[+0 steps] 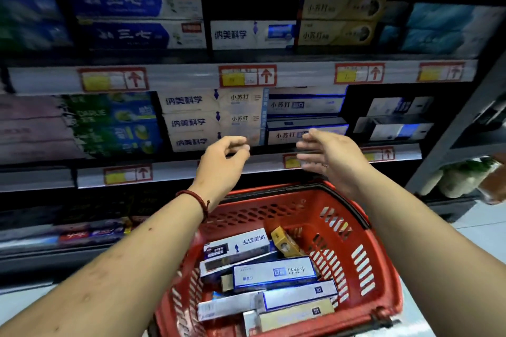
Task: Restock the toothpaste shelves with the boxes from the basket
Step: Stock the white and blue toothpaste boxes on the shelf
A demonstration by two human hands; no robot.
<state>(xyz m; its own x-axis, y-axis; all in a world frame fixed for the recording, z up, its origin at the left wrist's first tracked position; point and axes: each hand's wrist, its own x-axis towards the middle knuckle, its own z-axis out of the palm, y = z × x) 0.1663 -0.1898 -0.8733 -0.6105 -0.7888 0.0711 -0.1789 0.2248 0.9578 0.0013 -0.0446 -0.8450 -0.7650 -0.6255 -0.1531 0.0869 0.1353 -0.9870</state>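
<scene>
A red plastic basket [364,241] sits low in front of me with several toothpaste boxes [273,272] lying in it, white-blue and yellow ones. Both my arms reach over it toward the middle shelf. My left hand [221,159], with a red cord bracelet at the wrist, hovers empty with curled fingers in front of a stack of white-beige boxes [210,120]. My right hand [332,156] is empty with fingers spread, just in front of a stack of white-blue boxes [304,120]. Neither hand touches a box.
The upper shelf holds blue-white boxes [131,33], one white box [252,34] and yellow boxes [339,19], with a dark gap above the white one. Price rails [246,76] with red-yellow tags front each shelf. Green boxes [115,123] stand left; a grey shelf post [451,139] rises at right.
</scene>
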